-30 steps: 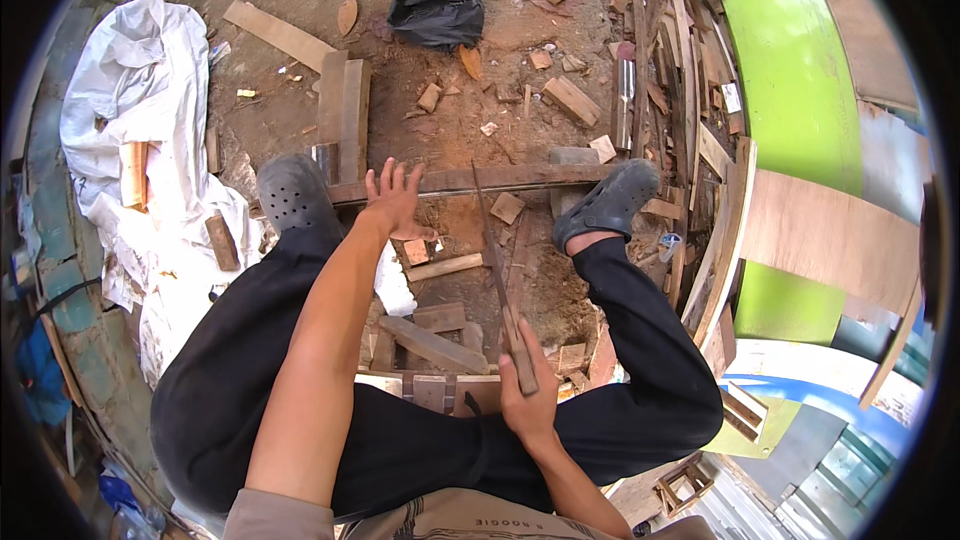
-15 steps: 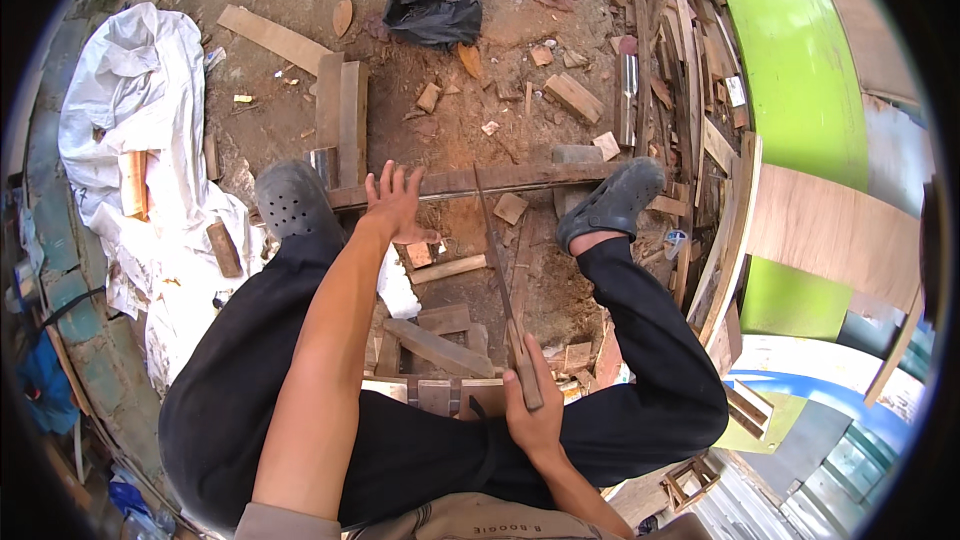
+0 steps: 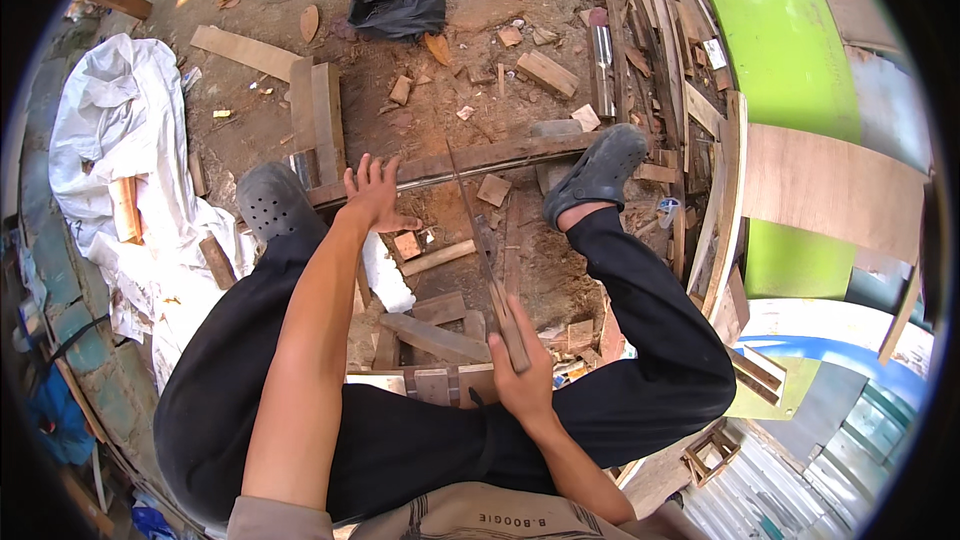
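Note:
A dark wooden plank [image 3: 525,151] lies crosswise between my two grey clogs, with the left clog [image 3: 278,202] at one end and the right clog [image 3: 602,172] resting on the other. My left hand [image 3: 372,195] is spread on the plank's left part, fingers apart and pressing it from above. In my right hand [image 3: 526,380] is a handsaw [image 3: 508,325], its wooden handle wrapped by my fingers. The saw's narrow blade points away from me and crosses the plank to the right of my left hand, its tip just past the far edge.
Wood offcuts [image 3: 436,338] lie close in front of me. A black plastic bag [image 3: 398,0] sits farther off, and a white sack [image 3: 120,130] spreads at left. Stacked strips [image 3: 660,50] and a green panel [image 3: 785,60] line the right side.
The whole view has shifted a little, so things appear higher and farther left. The saw has slid slightly forward across the plank. My left hand stays in place on it.

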